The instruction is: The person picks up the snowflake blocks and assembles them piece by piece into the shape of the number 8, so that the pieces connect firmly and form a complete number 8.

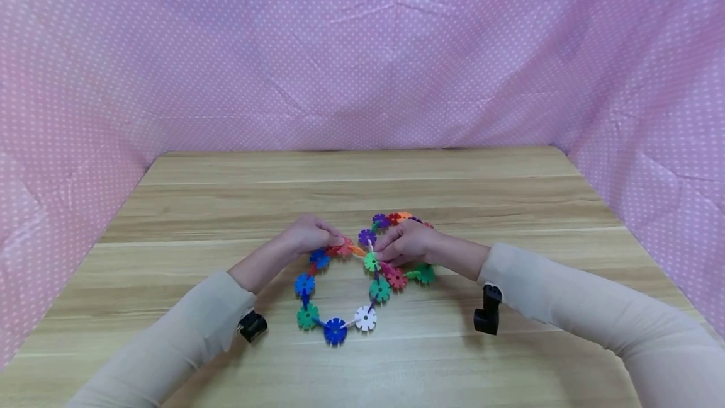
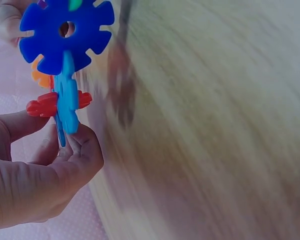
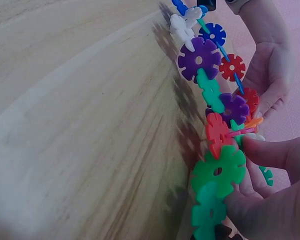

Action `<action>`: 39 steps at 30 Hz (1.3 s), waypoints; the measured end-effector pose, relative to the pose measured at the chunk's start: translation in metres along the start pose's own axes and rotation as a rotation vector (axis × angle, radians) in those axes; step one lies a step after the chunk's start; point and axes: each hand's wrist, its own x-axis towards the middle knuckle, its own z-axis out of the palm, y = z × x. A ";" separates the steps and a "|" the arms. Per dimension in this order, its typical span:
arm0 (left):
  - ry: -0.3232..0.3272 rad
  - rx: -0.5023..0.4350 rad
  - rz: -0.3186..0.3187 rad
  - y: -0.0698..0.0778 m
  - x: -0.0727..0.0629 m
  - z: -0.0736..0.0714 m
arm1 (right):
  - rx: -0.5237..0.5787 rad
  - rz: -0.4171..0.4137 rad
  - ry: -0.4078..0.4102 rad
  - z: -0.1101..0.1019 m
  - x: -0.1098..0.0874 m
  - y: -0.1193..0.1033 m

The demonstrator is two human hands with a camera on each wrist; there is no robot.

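Observation:
A chain of notched plastic snowflake discs (image 1: 335, 331) lies on the table in two joined loops, the front one blue, green, white and red. My left hand (image 1: 308, 235) pinches a red disc (image 1: 344, 248) at the back of the front loop. Where the loops meet, my right hand (image 1: 409, 242) holds the chain beside a light green disc (image 1: 371, 262), with an orange disc (image 1: 357, 250) between the two hands. The right wrist view has my right thumb and fingers (image 3: 270, 152) about the joint, near a purple disc (image 3: 233, 108); my palm hides part of the back loop.
The wood-grain table (image 1: 226, 187) reaches back to a pink dotted cloth (image 1: 362, 80), which also hangs at both sides. A small black camera sits on each wrist, one at the left sleeve (image 1: 252, 326) and one at the right sleeve (image 1: 488, 310).

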 end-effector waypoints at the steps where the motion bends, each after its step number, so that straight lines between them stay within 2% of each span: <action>1: -0.001 -0.001 0.000 0.000 0.000 0.000 | 0.000 0.001 -0.002 0.000 0.000 0.000; 9: 0.006 0.017 0.000 0.002 0.000 0.004 | -0.014 -0.009 -0.006 0.000 0.004 -0.001; 14: 0.039 0.043 0.005 0.002 0.001 0.008 | -0.063 0.002 0.051 0.003 0.006 -0.001; 20: 0.061 0.024 -0.018 0.004 0.001 0.010 | -0.119 0.003 0.133 0.010 0.007 -0.001; 29: 0.105 -0.066 -0.079 0.004 -0.002 0.015 | -0.064 -0.016 0.221 0.017 0.008 0.001; 39: 0.127 -0.049 -0.110 0.008 -0.006 0.018 | -0.024 -0.001 0.249 0.020 0.006 0.002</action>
